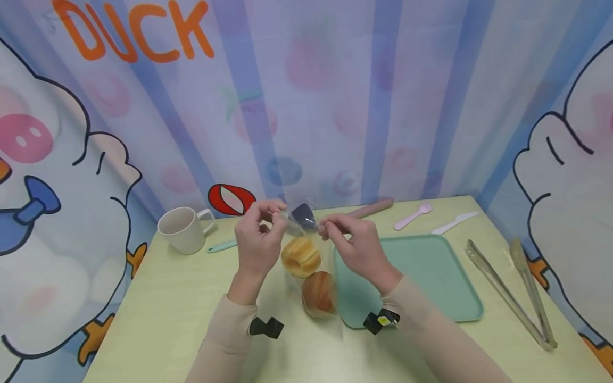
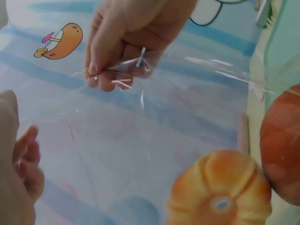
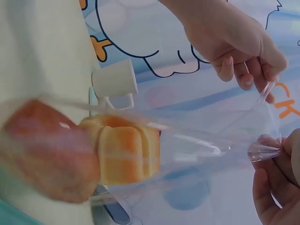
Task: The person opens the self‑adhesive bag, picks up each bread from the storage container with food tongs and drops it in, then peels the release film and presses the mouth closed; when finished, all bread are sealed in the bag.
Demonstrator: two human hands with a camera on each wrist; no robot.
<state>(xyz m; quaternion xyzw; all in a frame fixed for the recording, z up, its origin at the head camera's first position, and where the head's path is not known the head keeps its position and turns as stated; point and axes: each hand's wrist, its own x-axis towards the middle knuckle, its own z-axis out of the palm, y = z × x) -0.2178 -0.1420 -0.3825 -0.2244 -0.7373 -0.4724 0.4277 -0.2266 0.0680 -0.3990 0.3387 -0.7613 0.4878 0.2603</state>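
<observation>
The left hand [image 1: 258,234] and the right hand [image 1: 354,244] each pinch one side of the mouth of a clear bag [image 3: 197,147] between thumb and fingers. The bag hangs below and between the two sets of fingertips.

Left of the left fingers: a mug [image 1: 183,231], handle toward the hand. Just beside the left hand: a teal handle [image 1: 222,246], its other end hidden by that hand. Beyond the fingertips: a dark blade [image 1: 304,217], seen between the hands and partly behind film. Beyond the right fingers: a pink rod [image 1: 371,208], then, farther right, a pink utensil [image 1: 413,216] and a white knife [image 1: 455,223]. Beneath and right of the right hand: a green tray [image 1: 421,266]; the right forearm covers part of it. Well right of the right fingers: metal tongs [image 1: 503,290], arms apart.

Bag orientation: mouth toward the fingertips, long axis running downward from them. Inside, a yellow bun [image 1: 300,257] sits nearer the fingers; a brown bun [image 1: 319,294] touches it lower down.
</observation>
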